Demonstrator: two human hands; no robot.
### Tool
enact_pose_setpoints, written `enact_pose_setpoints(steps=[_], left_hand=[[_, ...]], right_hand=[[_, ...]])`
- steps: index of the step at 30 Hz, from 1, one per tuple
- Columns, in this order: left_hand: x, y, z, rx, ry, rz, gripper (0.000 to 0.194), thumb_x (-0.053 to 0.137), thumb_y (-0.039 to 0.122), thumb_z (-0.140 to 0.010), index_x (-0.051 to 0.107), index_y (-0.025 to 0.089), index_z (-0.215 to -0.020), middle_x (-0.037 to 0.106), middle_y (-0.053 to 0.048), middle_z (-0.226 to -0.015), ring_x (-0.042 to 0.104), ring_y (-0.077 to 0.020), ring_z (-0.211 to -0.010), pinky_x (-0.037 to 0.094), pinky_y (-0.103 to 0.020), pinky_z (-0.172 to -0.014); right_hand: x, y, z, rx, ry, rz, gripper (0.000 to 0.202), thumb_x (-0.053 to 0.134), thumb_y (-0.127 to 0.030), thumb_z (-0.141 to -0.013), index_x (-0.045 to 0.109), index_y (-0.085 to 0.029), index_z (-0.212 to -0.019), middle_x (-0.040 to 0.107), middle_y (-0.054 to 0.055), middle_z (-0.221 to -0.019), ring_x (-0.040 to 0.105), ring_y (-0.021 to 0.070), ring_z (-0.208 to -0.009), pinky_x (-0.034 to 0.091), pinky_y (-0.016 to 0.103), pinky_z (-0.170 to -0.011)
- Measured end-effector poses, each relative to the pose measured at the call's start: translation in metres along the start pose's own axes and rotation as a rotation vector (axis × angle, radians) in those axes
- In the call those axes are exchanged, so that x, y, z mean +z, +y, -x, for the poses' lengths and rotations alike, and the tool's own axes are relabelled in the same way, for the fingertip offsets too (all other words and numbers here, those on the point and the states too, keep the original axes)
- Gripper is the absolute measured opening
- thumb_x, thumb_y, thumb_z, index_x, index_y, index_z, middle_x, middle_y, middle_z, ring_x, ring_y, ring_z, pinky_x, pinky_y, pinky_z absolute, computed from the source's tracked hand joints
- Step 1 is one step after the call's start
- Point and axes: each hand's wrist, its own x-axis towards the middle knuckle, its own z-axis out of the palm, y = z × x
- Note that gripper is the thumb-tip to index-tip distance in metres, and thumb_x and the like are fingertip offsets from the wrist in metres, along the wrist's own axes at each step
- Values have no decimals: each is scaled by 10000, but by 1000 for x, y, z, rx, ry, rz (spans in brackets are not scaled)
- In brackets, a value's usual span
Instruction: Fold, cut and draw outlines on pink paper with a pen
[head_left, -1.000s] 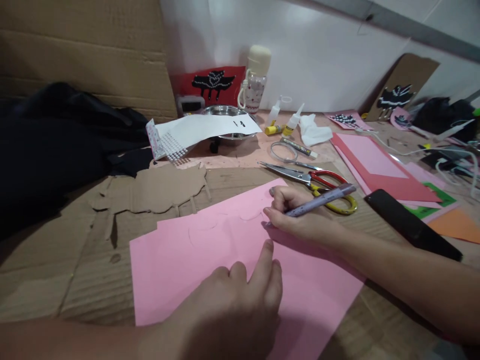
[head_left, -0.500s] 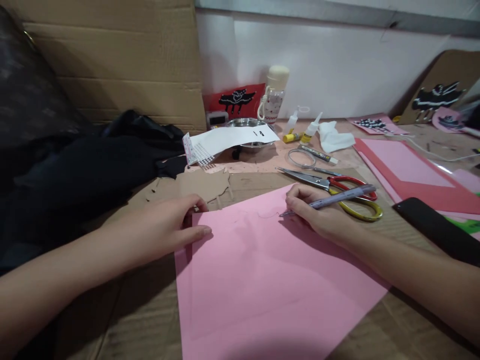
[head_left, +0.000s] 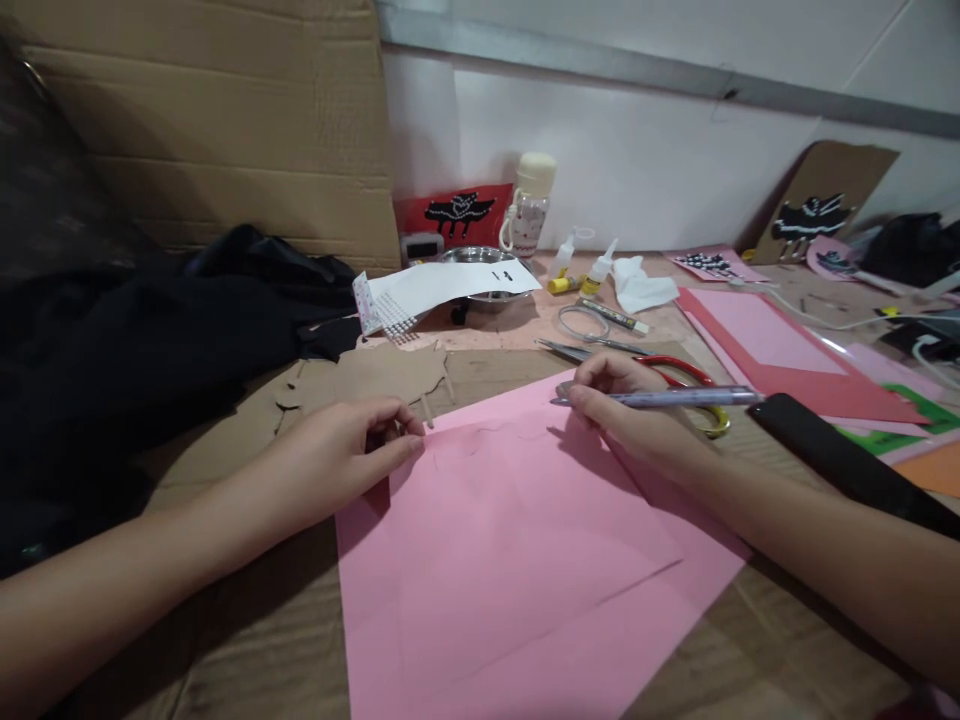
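Note:
A large sheet of pink paper [head_left: 525,560] lies on brown cardboard, with thin curved pencil-like lines near its top and a longer straight line lower down. At its upper left corner, my left hand [head_left: 375,440] pinches the paper's edge between thumb and fingers. Over the upper right part, my right hand [head_left: 622,400] grips a greyish-purple pen [head_left: 675,397], its tip pointing left just above the paper. Behind this hand are scissors [head_left: 686,372] with red and yellow handles, partly hidden by it.
Cut brown card [head_left: 386,375] lies behind the pink paper. Farther back are a metal bowl [head_left: 480,258], glue bottles [head_left: 600,270], a tumbler [head_left: 531,205] and white tissue [head_left: 643,288]. Black cloth [head_left: 172,340] is at left. Right: a black case [head_left: 840,455] and red sheets [head_left: 847,390].
The pen has lifted off the drawn line and swung to a flatter angle. The left hand has closed on the lifted paper corner, and the view has shifted slightly.

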Motion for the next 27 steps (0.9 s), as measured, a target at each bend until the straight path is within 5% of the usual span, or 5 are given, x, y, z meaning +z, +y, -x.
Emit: enact_pose_setpoints(steps=[5,10,17,22,27], left_hand=[[4,-4,-5,59,62,0,492,509,690,-908,787,307,-1041,805,-36,-897,711,-294,-805,475,-390,-715],[7,-14,-8,98,181,5,499,524,659,-939,758,292,-1182,819,-66,-1140,733,-329,-1023,497,-423,-853],[14,-11,-4,171,143,19,424,522,566,-988,732,289,-1230,782,8,-773,712,-240,-687,480,-365,-692],[15,-13,-7,181,154,-44,410,531,563,-967,754,311,-1202,837,-34,-1052,747,-280,-849,493,-385,-716],[18,-18,-9,177,187,-47,417,524,611,-966,765,344,-1176,834,-24,-1036,748,-290,-846,505,-399,-709]], right_hand=[[9,-22,1,79,-216,-49,277,811,-351,-893,558,-242,-859,649,-44,-707,624,120,-488,480,223,-418],[20,-30,-20,-66,-327,5,184,758,-292,-910,600,-216,-851,658,-33,-707,663,115,-575,510,205,-490],[45,-34,-30,118,-501,-15,253,792,-279,-900,549,-221,-861,677,-35,-762,719,133,-645,498,206,-527],[53,-24,-40,86,-460,67,308,774,-302,-866,496,-234,-752,556,-73,-627,708,144,-618,454,202,-505],[53,-23,-41,63,-372,108,308,727,-270,-833,456,-245,-690,555,-68,-550,614,118,-505,371,189,-445]])
